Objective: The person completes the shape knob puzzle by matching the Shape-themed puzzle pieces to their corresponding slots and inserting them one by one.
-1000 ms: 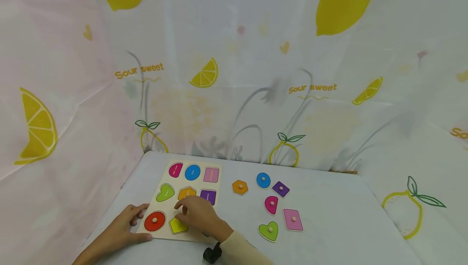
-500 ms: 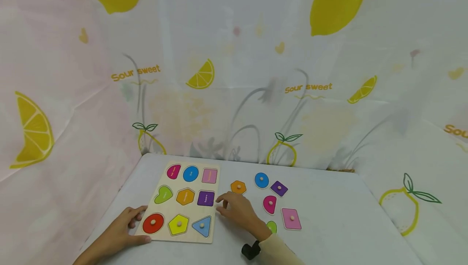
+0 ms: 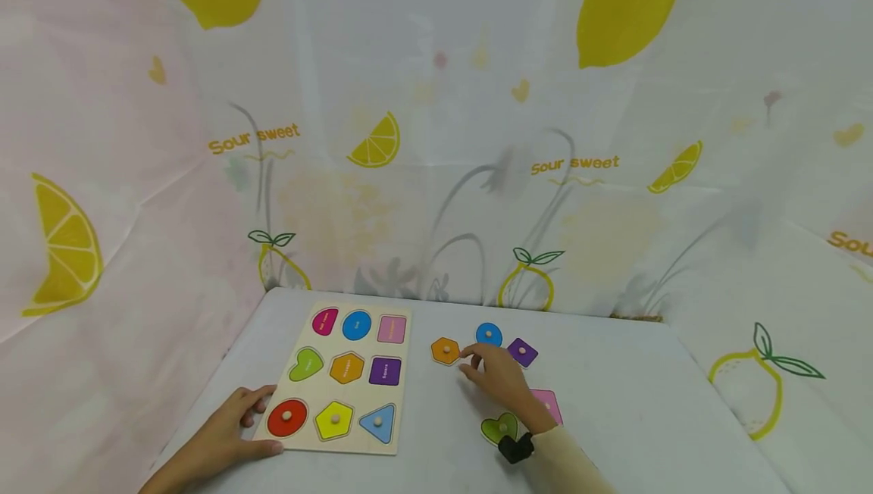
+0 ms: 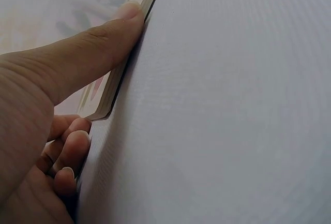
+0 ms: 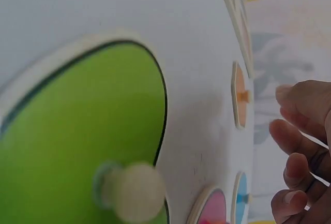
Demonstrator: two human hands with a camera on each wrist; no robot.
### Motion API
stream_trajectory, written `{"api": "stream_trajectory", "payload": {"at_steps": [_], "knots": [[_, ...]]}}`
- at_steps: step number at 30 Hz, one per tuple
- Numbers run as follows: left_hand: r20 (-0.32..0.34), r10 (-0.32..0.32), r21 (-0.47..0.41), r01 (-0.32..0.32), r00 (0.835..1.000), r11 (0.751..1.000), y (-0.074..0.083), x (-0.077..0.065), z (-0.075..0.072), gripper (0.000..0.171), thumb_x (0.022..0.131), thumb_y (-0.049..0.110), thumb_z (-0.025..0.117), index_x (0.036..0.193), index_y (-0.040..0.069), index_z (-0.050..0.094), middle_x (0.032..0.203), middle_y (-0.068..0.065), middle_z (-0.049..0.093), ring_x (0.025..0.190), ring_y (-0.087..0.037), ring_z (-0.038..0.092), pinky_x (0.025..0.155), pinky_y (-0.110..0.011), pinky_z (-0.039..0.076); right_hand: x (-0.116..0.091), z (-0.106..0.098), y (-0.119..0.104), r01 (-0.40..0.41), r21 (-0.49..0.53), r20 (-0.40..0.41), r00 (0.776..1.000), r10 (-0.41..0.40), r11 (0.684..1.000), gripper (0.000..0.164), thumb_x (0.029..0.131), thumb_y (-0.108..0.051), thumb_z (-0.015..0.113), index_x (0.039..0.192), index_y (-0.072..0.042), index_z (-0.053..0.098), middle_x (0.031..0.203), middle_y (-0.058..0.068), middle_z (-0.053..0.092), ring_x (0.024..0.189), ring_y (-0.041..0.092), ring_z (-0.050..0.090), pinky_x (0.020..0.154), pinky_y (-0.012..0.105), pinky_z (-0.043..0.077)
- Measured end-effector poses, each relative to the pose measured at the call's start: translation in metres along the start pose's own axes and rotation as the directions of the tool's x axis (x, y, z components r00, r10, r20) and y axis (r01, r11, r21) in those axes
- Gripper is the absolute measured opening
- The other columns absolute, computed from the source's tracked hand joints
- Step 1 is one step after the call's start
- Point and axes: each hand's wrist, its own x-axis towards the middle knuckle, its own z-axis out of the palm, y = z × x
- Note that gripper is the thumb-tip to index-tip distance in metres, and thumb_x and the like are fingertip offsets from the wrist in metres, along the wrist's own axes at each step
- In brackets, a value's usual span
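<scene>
A pale wooden puzzle board (image 3: 317,389) lies at the table's left. Its front row holds knobbed pieces: a red circle (image 3: 295,426), a yellow pentagon (image 3: 334,430) and a light-blue triangle (image 3: 382,430). My left hand (image 3: 228,426) grips the board's near left corner, thumb (image 4: 93,48) against the near edge, fingers curled at the side. My right hand (image 3: 501,376) hovers, holding nothing, fingertips just right of the loose orange hexagon (image 3: 439,347). Under the right wrist lies a green heart (image 5: 77,125). A magenta half-round piece (image 5: 211,211) is hidden by the hand in the head view.
Beyond the right hand lie a blue circle (image 3: 487,329) and a purple square (image 3: 524,358). A pink rectangle (image 3: 549,403) is partly covered by the right forearm. Lemon-printed curtains (image 3: 423,198) stand close behind the table and at its sides.
My right hand has moved off the board and rightward to the loose pieces, uncovering the blue triangle in its recess. The left hand stays at the board's corner.
</scene>
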Motion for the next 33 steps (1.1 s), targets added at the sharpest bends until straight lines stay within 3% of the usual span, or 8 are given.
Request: {"api": "stream_trajectory", "payload": {"at_steps": [4,9,16,26,33], "knots": [[-0.002,0.022,0.006,-0.022,1.000,1.000,-0.001,0.000,0.000,0.102,0.064,0.038,0.098,0.144,-0.005,0.051,0.102,-0.005,0.045,0.091,-0.020,0.042,0.069,-0.025,0.040,-0.004,-0.012,0.013,-0.041,0.009,-0.043,0.998,0.041,0.999,0.018,0.093,-0.018,0.078,0.109,-0.010,0.076,0.080,-0.007,0.061,0.068,0.009,0.048,0.057,0.023,0.043],[0.006,0.002,-0.008,-0.002,1.000,1.000,-0.003,0.000,0.000,0.102,0.064,0.037,0.098,0.145,-0.004,0.051,0.103,-0.005,0.045,0.092,-0.020,0.042,0.069,-0.025,0.040,-0.009,-0.021,0.035,-0.107,0.011,-0.086,0.990,0.107,0.994,0.017,0.091,-0.015,0.080,0.106,-0.010,0.076,0.080,-0.007,0.060,0.071,0.011,0.050,0.058,0.025,0.046],[-0.006,-0.044,-0.026,0.044,0.999,0.999,-0.003,-0.001,0.003,0.110,0.058,0.042,0.099,0.146,-0.002,0.051,0.103,-0.005,0.046,0.093,-0.021,0.044,0.070,-0.024,0.044,-0.017,-0.031,0.060,-0.255,0.020,-0.099,0.962,0.256,0.967,0.018,0.092,-0.017,0.078,0.109,-0.011,0.075,0.089,-0.004,0.068,0.081,0.013,0.059,0.069,0.030,0.053],[0.003,-0.080,-0.051,0.080,0.997,0.995,0.000,0.001,0.003,0.114,0.055,0.044,0.099,0.149,0.001,0.050,0.104,-0.005,0.045,0.095,-0.022,0.043,0.070,-0.025,0.046,-0.018,-0.042,0.082,-0.314,-0.051,-0.134,0.943,0.305,0.948,0.015,0.093,-0.017,0.076,0.104,-0.007,0.075,0.084,0.002,0.069,0.074,0.018,0.059,0.063,0.033,0.051],[-0.008,-0.046,-0.011,0.046,0.999,0.999,-0.001,0.000,0.003,0.108,0.060,0.042,0.099,0.146,-0.001,0.051,0.104,-0.004,0.046,0.093,-0.021,0.043,0.071,-0.025,0.043,-0.017,-0.036,0.093,-0.333,-0.037,-0.150,0.934,0.324,0.942,0.017,0.093,-0.020,0.077,0.101,-0.006,0.074,0.077,0.001,0.065,0.069,0.018,0.054,0.060,0.033,0.045]]}}
